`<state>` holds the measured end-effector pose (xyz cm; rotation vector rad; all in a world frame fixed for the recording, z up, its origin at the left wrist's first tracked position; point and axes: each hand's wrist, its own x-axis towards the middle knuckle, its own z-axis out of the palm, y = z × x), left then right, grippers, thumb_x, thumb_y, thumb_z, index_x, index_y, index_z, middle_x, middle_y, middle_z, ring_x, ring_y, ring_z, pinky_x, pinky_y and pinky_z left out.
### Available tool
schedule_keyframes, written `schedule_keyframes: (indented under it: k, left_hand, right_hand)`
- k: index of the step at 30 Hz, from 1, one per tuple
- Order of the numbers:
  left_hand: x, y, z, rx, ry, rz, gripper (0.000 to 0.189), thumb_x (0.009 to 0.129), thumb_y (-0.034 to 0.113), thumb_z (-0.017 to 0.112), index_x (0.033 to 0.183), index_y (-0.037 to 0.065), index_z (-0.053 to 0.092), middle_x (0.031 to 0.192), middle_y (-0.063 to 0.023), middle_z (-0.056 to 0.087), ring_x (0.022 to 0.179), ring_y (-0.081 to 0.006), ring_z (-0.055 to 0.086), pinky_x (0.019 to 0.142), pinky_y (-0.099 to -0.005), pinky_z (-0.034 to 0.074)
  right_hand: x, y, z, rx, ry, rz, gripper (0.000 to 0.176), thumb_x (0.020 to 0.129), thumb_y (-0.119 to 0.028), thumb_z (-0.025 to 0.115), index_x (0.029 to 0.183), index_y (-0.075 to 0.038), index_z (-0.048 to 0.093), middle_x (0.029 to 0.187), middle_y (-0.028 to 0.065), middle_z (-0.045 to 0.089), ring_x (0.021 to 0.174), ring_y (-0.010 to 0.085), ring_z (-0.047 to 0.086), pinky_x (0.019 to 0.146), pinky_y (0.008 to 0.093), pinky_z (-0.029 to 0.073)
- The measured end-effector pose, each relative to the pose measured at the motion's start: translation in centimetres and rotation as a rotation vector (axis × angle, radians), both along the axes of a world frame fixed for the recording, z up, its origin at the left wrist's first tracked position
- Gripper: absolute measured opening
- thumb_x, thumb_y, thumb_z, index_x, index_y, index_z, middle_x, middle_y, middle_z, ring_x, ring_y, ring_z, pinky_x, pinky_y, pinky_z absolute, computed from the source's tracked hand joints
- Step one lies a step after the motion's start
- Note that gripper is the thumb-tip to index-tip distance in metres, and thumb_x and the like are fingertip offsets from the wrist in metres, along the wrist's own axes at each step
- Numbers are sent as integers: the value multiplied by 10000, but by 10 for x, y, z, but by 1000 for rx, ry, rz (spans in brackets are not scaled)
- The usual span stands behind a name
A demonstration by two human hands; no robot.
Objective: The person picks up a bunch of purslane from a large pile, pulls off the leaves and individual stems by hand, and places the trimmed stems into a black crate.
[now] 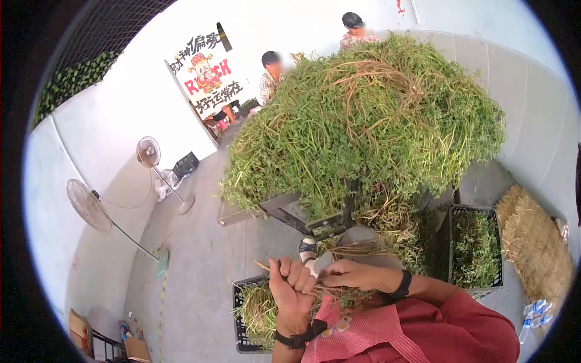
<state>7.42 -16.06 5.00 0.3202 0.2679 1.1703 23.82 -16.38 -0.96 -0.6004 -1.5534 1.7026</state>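
My left hand (293, 283) is closed in a fist, and the end of a thin yellowish stick (261, 265) juts out on its left side. Close against it, my right hand (357, 275) pinches a bundle of thin brownish plant stems (351, 297) that hangs down over my lap. Between the two hands shows a flat pale grey piece (324, 261), shaped like a blade; which hand holds it I cannot tell. More brown stems (363, 248) lie across my knee, just beyond the right hand. Below and left, a black crate (239, 317) contains cut stems.
Ahead, a huge heap of leafy green plants (363, 127) rests on a metal-framed table (242, 213). Fallen stems (396, 224) lie beneath. A second crate (498, 272) of greens and a straw-coloured bundle (535, 233) stand right, fans (88, 206) left. Two people sit behind the heap.
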Motion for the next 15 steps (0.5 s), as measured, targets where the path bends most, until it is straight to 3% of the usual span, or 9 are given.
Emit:
schedule_keyframes:
  k: [1, 5, 7, 8, 10, 11, 12, 14, 15]
  left_hand:
    - [0, 0, 0, 23, -15, -7, 444, 966, 443, 309, 646, 139, 342, 491, 45, 208, 394, -86, 165, 356, -255, 145]
    - [2, -3, -1, 8, 25, -6, 448, 966, 451, 305, 646, 138, 340, 492, 44, 213, 395, -88, 165, 354, -254, 146]
    - [5, -4, -1, 4, 53, -15, 454, 965, 456, 301, 639, 143, 338, 486, 45, 207, 391, -88, 158, 354, -251, 145]
    - [7, -5, -2, -4, 54, -18, 454, 965, 456, 301, 639, 143, 338, 486, 45, 207, 391, -88, 158, 354, -251, 145]
    - [11, -6, -5, 4, 129, -30, 461, 960, 468, 306, 626, 150, 325, 480, 46, 195, 386, -84, 149, 351, -250, 143]
    - [10, -8, -2, -4, 131, -32, 461, 960, 468, 306, 626, 150, 325, 480, 46, 195, 386, -84, 149, 351, -250, 143]
    - [7, -12, 6, 1, 92, -38, 462, 958, 469, 314, 621, 153, 315, 478, 48, 190, 385, -81, 144, 351, -250, 137]
    - [-3, -14, 16, 75, -2, 4, 456, 960, 455, 322, 615, 158, 295, 483, 51, 181, 390, -74, 138, 350, -251, 127]
    - [-10, -11, 18, 138, -63, 54, 449, 964, 440, 322, 614, 161, 284, 490, 52, 177, 395, -72, 138, 349, -252, 122]
  right_hand:
    - [2, 3, -7, 65, -74, -8, 330, 906, -344, 544, 888, -15, 571, 758, -60, 486, 706, 52, 420, 598, 238, 356]
    - [1, 5, -12, 45, -26, -43, 336, 897, -348, 557, 837, -18, 547, 688, -36, 450, 684, 57, 408, 582, 256, 357]
    - [3, 10, -19, 264, -198, -172, 328, 881, -331, 579, 813, -14, 529, 654, 9, 463, 665, 76, 438, 567, 280, 366]
    - [4, 7, -17, 256, -198, -174, 328, 881, -331, 579, 813, -14, 529, 654, 9, 463, 665, 76, 438, 567, 280, 366]
    - [4, 2, -9, 597, -543, -478, 220, 910, -202, 536, 988, 3, 551, 729, -19, 531, 678, 113, 498, 613, 285, 423]
    - [-1, 5, -12, 759, -395, -680, 167, 917, -172, 493, 927, -11, 537, 662, -2, 527, 597, 154, 519, 539, 303, 408]
    - [5, 6, -12, 749, -396, -681, 167, 917, -172, 493, 927, -11, 537, 662, -2, 527, 597, 154, 519, 539, 303, 408]
    - [32, 15, -1, 358, -237, -724, 183, 932, -208, 471, 853, -49, 514, 649, 37, 537, 536, 165, 515, 474, 290, 382]
    - [44, 18, 6, 178, -18, -637, 189, 935, -234, 473, 855, -65, 505, 671, 51, 541, 531, 149, 508, 452, 270, 373]
